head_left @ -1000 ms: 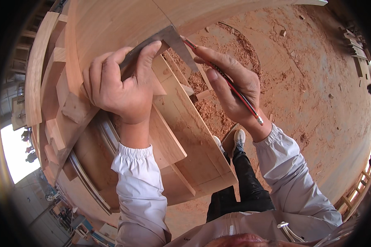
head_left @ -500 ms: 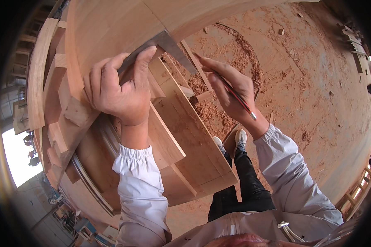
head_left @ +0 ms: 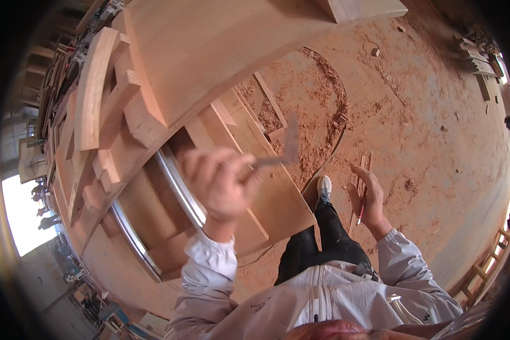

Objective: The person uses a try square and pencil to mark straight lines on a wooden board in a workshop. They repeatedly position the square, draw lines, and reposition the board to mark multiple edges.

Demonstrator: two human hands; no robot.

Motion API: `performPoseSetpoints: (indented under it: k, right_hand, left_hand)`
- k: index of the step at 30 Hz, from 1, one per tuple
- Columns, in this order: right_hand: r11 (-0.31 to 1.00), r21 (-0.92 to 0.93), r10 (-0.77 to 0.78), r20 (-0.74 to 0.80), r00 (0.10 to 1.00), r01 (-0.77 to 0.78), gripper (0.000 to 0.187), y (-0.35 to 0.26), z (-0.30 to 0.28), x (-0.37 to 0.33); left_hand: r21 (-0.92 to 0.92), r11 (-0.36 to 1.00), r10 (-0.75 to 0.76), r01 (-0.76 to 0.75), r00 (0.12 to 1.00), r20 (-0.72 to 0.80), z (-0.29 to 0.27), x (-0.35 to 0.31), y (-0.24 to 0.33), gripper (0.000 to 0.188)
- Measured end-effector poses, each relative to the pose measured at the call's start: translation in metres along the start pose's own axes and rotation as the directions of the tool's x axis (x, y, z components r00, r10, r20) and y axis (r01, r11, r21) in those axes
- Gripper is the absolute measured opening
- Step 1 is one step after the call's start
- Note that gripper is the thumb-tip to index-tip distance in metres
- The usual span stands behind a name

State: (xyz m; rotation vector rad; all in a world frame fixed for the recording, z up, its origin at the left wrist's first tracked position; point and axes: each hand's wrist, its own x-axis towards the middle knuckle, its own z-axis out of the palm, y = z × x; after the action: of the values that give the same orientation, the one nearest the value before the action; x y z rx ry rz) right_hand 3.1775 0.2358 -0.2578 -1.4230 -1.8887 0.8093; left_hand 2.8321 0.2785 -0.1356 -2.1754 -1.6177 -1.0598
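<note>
The floor (head_left: 430, 164), reddish brown and dusty, fills the right half of the view, with shavings (head_left: 321, 148) thickest near the middle and small offcuts (head_left: 375, 52) scattered beyond. A dark line (head_left: 340, 141) curves across it past the shavings. A broad curved panel (head_left: 215, 51) spans the upper left; wooden blocks (head_left: 143, 120) and a bowed strip (head_left: 92, 93) stand along its left part. Below it lie a flat board (head_left: 283, 201) and two bright metal rails (head_left: 178, 184), roughly parallel. At the margins are a bright opening (head_left: 25, 215) at left, stacked boards (head_left: 481, 65) at upper right and a slatted wooden frame (head_left: 484, 275) at lower right. The left hand (head_left: 218, 181), blurred, is closed around one arm of a metal square (head_left: 291, 144), which shows above the board and the shavings; contact with either cannot be told. This hand hides part of the nearer rail and the timber behind. The right hand (head_left: 371, 198), well apart from the square, holds a pencil (head_left: 361, 207) loosely, its fingers rather straight, over the floor.
</note>
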Motion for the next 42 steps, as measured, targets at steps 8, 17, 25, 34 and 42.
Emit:
performPoseSetpoints:
  k: [8, 17, 25, 34, 42]
  right_hand:
    - [0.999, 0.048, -0.021, 0.227, 0.974, 0.01, 0.044, -0.038, -0.074, -0.032]
    - [0.986, -0.02, 0.165, 0.142, 0.976, -0.163, 0.022, 0.015, -0.151, -0.037]
    - [0.996, -0.065, 0.072, 0.252, 0.965, -0.058, 0.031, 0.123, -0.278, 0.043]
    - [0.993, -0.102, 0.064, 0.047, 0.997, -0.059, 0.028, 0.192, -0.407, 0.177]
    - [0.978, 0.025, 0.21, -0.204, 0.956, -0.209, 0.037, 0.287, -0.458, 0.331]
  left_hand:
    - [-0.469, 0.702, -0.522, 0.536, 0.835, 0.173, -0.025, -0.04, 0.126, 0.035]
    - [-0.531, 0.325, -0.732, 0.782, 0.564, 0.382, 0.013, -0.009, 0.14, 0.027]
    - [-0.541, 0.114, -0.828, 0.833, 0.381, 0.412, 0.129, 0.067, 0.225, 0.027]
    - [-0.515, 0.162, -0.627, 0.842, 0.491, 0.605, 0.247, 0.214, 0.306, 0.025]
    - [-0.522, 0.501, -0.696, 0.691, 0.679, 0.231, 0.353, 0.338, 0.212, 0.021]
